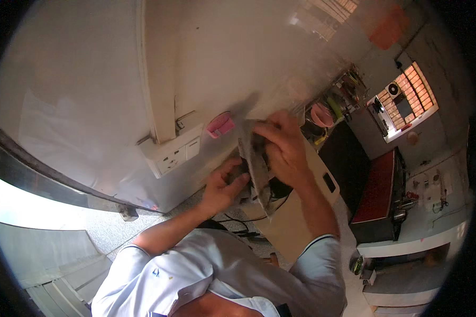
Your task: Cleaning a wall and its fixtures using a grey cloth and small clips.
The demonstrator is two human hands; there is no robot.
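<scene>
A thin grey panel-like piece (258,168) stands nearly on edge in front of my chest; its exact kind is unclear. My right hand (285,148) grips it near its upper end, the fingers curled over its edge. On its other side my left hand (224,187) has thumb and forefinger apart, close beside a dark part. Whether the left fingers touch that part is hidden. Behind and below the piece, a dark shape and a black cable (242,220) show above a light tan tabletop (283,228).
On the wall to the left is a white socket panel (178,156), with a pink holder (221,125) beside it. A pink basin (321,115) stands among clutter beyond the table. Further right are a red-topped dark unit (375,188) and a barred window (408,99).
</scene>
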